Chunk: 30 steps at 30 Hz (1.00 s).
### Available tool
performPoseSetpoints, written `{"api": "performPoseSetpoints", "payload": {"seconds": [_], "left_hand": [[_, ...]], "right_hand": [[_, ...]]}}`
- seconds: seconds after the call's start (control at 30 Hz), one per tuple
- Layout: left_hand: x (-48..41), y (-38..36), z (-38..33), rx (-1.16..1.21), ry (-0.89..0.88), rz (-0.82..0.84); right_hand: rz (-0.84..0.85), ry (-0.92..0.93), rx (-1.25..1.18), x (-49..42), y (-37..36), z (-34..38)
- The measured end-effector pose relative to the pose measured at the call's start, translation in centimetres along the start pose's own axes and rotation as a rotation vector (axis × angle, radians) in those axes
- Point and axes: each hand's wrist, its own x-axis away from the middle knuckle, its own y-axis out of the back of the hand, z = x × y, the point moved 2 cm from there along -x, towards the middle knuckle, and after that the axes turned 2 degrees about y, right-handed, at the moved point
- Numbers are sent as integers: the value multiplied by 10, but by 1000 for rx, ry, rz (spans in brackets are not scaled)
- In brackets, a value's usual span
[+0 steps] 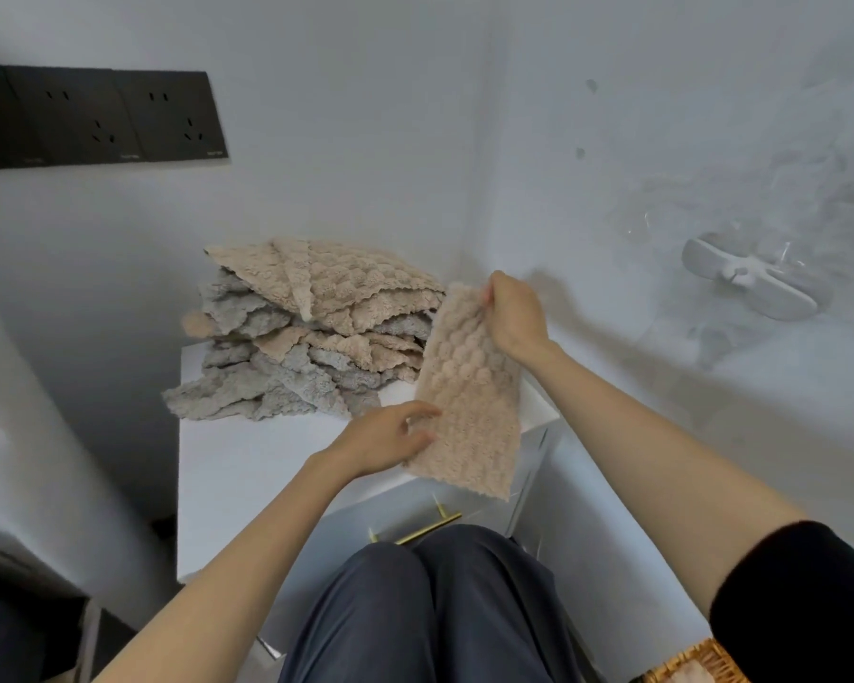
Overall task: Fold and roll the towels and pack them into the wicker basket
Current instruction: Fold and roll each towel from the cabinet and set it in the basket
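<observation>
Towels first: a heap of beige and grey fluffy towels (306, 337) sits unfolded at the back of the white desk (228, 475).

Head view, the only one. One beige bubble-textured towel (464, 386) is up off the heap, hanging lengthwise over the desk's right front corner. It looks folded to a narrow strip, but I can't be sure. Right hand (514, 313) pinches its top edge, fingers curled on the cloth. Left hand (385, 441) is at the strip's lower left edge, fingers reaching onto it. Grip or just a touch, the blur hides it.

Woven wicker basket (696, 665) only peeks in at bottom right, beside the black sleeve (799, 598), well apart from the heap. Something pale seems to lie in it, poss. a towel, can't tell.

Progress, my guess: early. Approx. the whole heap is left to fold, roll & pack. This one is mid-fold, not yet rolled.

Gold bar handle (430, 527) on the desk's front, black socket strip (95, 120) upper left.
</observation>
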Motion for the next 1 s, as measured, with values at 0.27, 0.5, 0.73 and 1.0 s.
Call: {"api": "performPoseSetpoints", "payload": {"seconds": [0.27, 0.5, 0.73, 1.0], "left_hand": [[7, -6, 18, -115, -9, -144], [22, -9, 15, -248, -283, -259], [28, -19, 14, -288, -214, -249], [33, -20, 7, -365, -105, -124]], "right_hand": [[437, 49, -180, 47, -14, 2], [725, 221, -37, 126, -20, 5], [373, 443, 246, 176, -31, 1], [48, 446, 251, 182, -33, 9]]}}
